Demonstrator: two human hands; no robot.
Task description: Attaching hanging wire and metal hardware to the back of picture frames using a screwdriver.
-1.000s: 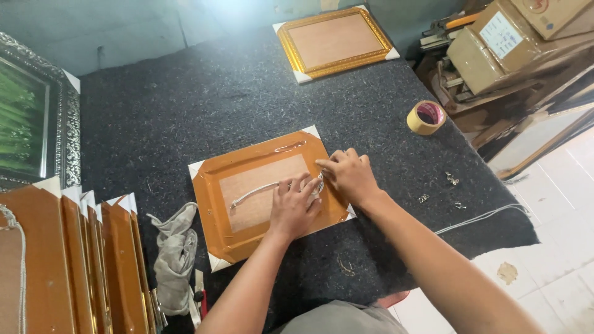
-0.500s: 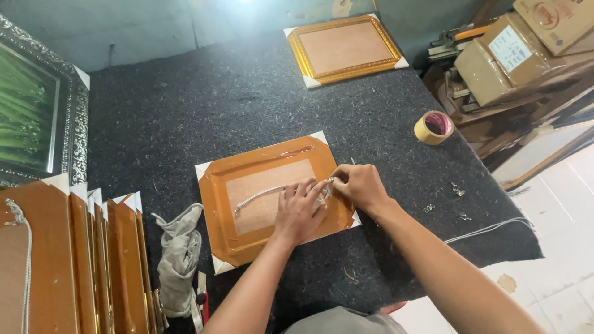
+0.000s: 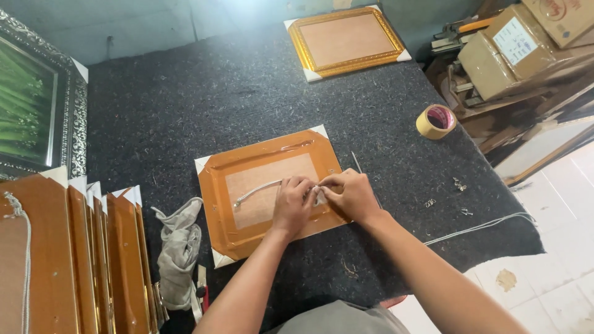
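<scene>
A picture frame [image 3: 260,154] lies face down on the dark felt table [image 3: 185,99], its back wrapped in orange-brown tape with white corner guards. A white hanging cord [image 3: 257,189] runs across its back from a fastener on the left. My left hand [image 3: 293,204] and my right hand [image 3: 348,194] meet at the cord's right end near the frame's right edge, both pinching the cord there. A thin metal tool [image 3: 357,162] lies on the felt just beyond my right hand.
A gold frame [image 3: 346,42] lies face down at the far edge. A roll of tape [image 3: 435,121] and small metal hooks [image 3: 459,184] sit right. A loose cord [image 3: 476,227] trails off the right edge. Stacked frames [image 3: 74,253] and a grey rag [image 3: 179,247] stand left.
My view has shifted slightly. Both hands have stayed at the cord's right end, drawing closer together over the frame's right side.
</scene>
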